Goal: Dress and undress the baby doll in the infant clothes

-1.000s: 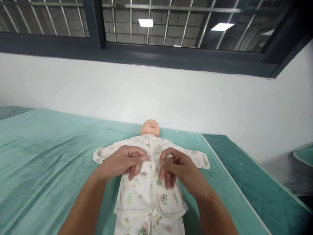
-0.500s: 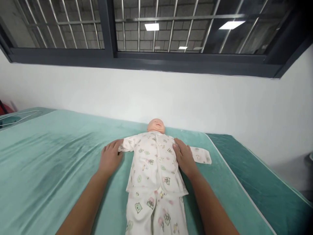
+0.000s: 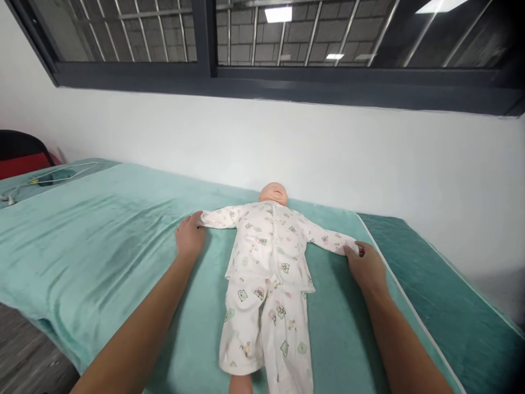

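Observation:
A baby doll [image 3: 274,192] lies on its back, head toward the wall. It is dressed in a white pajama top [image 3: 270,243] and matching pajama pants [image 3: 283,323], printed with small animals. Its arms stretch out sideways under the sleeves. My left hand [image 3: 191,236] is closed on the cuff of the sleeve at the picture's left. At the other side, my right hand [image 3: 367,265] pinches the end of the opposite sleeve [image 3: 330,239]. A bare doll leg [image 3: 241,384] shows below one pant leg. The doll's hands are not visible.
Green cloth [image 3: 123,241] covers the table, with a darker green strip [image 3: 435,262] to the right. A white cable [image 3: 77,171] lies at the far left near a red and black chair [image 3: 24,153]. Behind are a white wall [image 3: 197,137] and a barred window.
My right hand has moved from the doll's chest out to the sleeve end and now grips it. My left hand stays at the other cuff. The view has shifted, showing more of the pants.

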`<action>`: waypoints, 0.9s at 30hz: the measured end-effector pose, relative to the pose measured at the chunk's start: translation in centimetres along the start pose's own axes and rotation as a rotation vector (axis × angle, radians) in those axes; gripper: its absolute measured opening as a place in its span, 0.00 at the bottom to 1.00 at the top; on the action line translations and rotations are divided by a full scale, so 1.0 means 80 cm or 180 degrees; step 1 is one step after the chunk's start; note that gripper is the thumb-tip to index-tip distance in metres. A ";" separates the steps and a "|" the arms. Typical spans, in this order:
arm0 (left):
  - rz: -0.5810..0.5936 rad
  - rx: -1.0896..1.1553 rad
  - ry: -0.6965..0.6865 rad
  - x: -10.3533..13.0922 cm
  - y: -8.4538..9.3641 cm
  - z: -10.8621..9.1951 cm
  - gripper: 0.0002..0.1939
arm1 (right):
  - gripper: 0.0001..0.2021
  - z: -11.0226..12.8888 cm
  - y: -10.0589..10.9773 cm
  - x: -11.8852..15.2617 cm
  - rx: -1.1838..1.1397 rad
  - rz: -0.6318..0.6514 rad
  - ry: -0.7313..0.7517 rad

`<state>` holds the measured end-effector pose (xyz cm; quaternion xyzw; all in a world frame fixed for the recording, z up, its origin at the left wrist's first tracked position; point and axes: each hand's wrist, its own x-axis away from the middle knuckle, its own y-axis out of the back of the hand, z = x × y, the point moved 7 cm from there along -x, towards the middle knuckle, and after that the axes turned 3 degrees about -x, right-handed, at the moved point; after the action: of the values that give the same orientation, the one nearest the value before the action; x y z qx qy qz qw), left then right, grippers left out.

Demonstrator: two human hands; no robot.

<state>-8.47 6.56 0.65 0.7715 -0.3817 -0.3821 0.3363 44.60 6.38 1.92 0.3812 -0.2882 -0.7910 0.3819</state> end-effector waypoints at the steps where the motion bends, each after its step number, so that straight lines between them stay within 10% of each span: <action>1: -0.0032 0.0093 0.0000 -0.002 0.000 0.003 0.26 | 0.25 0.000 0.001 0.001 -0.0066 0.0056 -0.0150; 9: -0.0134 0.0066 0.0120 -0.015 0.018 0.029 0.29 | 0.22 -0.002 0.033 0.011 -0.0686 -0.0334 -0.0611; 14: -0.0211 -0.0455 -0.0426 -0.002 0.018 0.002 0.33 | 0.21 -0.015 0.034 0.011 -0.0600 -0.0402 -0.0747; 19: 0.0423 -0.0534 -0.0665 0.002 -0.007 -0.009 0.31 | 0.23 0.016 0.030 0.013 -0.0345 -0.0672 0.0172; 22: 0.0498 -0.0583 -0.0341 0.001 -0.011 0.001 0.29 | 0.23 0.046 0.002 0.021 -0.0362 -0.0233 0.1033; 27: 0.0217 -0.0421 -0.0186 0.020 0.007 0.002 0.30 | 0.25 0.043 -0.025 0.031 -0.0140 0.0379 0.0829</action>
<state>-8.09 4.89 0.49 0.7226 -0.3913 -0.4172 0.3881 39.97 6.01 1.32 0.4544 -0.2409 -0.7170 0.4705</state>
